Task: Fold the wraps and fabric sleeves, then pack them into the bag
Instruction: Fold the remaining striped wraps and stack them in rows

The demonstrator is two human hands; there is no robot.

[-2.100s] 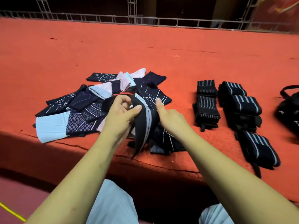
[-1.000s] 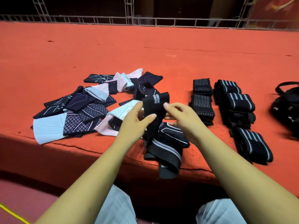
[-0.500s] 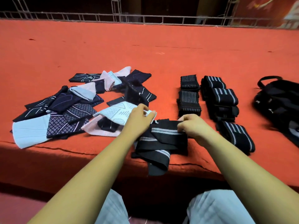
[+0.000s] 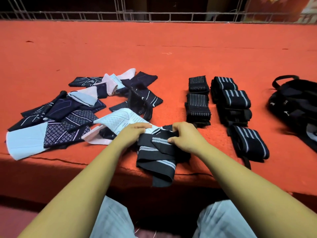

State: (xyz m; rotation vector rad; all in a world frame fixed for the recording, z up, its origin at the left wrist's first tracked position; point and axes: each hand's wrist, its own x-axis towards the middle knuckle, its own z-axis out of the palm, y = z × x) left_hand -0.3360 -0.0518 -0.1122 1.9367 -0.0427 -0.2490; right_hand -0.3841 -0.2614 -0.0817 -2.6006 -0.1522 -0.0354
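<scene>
Two bare hands work one black wrap [image 4: 156, 152] with grey stripes at the near edge of a red carpeted platform [image 4: 154, 48], one end of it drooping over the lip. The right hand [image 4: 186, 137] has its thumb and curled fingers pinched on the wrap's upper fold; the left hand [image 4: 133, 133] lays nearly straight fingers across its far left corner, thumb out of sight. To the right lie two columns of finished bundles: two thin-striped stacks [image 4: 198, 107] nearest the hands, then four broad-striped wraps [image 4: 235, 99] just beside them, the nearest set slightly apart. One black bag [image 4: 295, 103] sits at the far right. On the left sprawls one heap of fabric sleeves [image 4: 68, 115], navy, pale blue and pink, overlapping too much to count. One metal railing [image 4: 154, 15] runs behind
</scene>
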